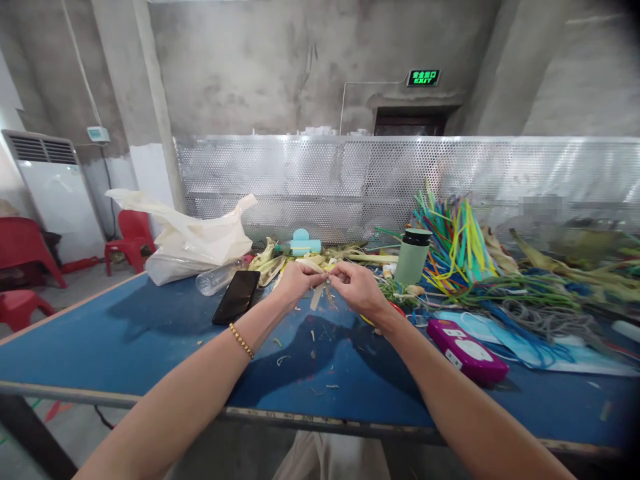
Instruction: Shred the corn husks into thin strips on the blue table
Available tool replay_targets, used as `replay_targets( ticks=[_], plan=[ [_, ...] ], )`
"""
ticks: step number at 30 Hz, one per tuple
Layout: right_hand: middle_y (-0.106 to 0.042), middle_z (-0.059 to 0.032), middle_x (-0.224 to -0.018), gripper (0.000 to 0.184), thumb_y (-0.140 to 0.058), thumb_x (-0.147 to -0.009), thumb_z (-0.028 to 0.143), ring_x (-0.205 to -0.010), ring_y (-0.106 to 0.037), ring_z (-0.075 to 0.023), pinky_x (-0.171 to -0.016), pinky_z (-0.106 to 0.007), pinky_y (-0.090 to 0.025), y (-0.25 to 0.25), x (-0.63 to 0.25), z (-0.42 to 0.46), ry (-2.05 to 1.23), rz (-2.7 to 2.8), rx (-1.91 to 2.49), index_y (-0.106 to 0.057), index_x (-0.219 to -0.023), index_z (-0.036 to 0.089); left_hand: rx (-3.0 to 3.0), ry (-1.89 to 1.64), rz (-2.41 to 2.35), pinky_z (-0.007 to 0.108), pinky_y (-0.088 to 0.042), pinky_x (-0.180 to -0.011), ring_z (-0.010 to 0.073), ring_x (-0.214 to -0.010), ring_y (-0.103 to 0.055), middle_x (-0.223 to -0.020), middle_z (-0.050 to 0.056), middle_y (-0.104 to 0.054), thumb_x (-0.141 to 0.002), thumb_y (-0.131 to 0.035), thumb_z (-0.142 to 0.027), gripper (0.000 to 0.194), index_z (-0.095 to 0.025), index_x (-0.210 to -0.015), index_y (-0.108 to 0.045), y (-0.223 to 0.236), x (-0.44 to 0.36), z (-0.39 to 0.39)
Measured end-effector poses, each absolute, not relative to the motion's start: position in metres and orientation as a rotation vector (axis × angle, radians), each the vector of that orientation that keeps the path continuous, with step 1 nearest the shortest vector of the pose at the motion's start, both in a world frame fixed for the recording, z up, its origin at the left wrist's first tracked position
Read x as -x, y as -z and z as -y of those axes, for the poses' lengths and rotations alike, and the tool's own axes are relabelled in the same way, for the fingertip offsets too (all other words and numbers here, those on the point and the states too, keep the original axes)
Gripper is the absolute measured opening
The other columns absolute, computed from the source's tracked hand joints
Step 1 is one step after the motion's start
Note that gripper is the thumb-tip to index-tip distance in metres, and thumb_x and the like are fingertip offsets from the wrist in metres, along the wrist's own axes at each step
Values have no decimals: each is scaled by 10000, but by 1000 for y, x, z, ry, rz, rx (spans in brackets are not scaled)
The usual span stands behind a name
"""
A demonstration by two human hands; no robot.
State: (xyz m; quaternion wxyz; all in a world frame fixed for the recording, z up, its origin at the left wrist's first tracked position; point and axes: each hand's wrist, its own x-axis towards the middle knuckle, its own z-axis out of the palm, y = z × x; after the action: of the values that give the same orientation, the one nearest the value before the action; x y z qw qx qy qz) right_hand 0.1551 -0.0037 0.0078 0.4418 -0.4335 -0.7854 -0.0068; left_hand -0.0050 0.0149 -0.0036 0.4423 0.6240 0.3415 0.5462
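Over the middle of the blue table (pixel 165 340), my left hand (pixel 296 280) and my right hand (pixel 357 287) meet almost fingertip to fingertip. Both are closed in a pinch on a pale strip (pixel 317 297) that looks like corn husk, its ends hanging below the fingers. How the strip is folded or joined between them is too small to make out. Behind my hands lies a heap of pale husks (pixel 270 262). A black phone (pixel 237 297) rests left of my left hand. Beyond my right hand stands a green jar with a black lid (pixel 413 257).
A white plastic bag (pixel 200 237) and a clear bottle (pixel 220 277) lie at the back left. Colourful strips (pixel 457 243), green cords (pixel 520 293), blue face masks (pixel 545 347) and a purple box (pixel 467 350) crowd the right. A perforated metal screen (pixel 300 180) stands behind the table.
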Motion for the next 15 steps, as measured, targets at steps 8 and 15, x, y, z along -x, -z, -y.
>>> replay_targets(
  ticks=[8,15],
  plan=[
    [-480,40,-519,132,-556,-755,196,-505,-421,-111,-518,-238,-306,-9,-154,6,0,1937,1073,-577,-626,186,-1485,-1377,-749,254,-325,-570,94,-563,-441,-582,9,-606,-484,-874,-303,277,-119,-634,-732,-3,3,-7],
    [-615,-8,-642,138,-572,-834,265,-599,-531,-150,-586,-260,-388,-11,-157,6,58,1924,1060,-655,-760,184,-1426,-1397,-743,252,-307,-541,89,-546,-437,-585,23,-608,-544,-832,-284,227,-107,-634,-721,-1,3,-10]
  ],
)
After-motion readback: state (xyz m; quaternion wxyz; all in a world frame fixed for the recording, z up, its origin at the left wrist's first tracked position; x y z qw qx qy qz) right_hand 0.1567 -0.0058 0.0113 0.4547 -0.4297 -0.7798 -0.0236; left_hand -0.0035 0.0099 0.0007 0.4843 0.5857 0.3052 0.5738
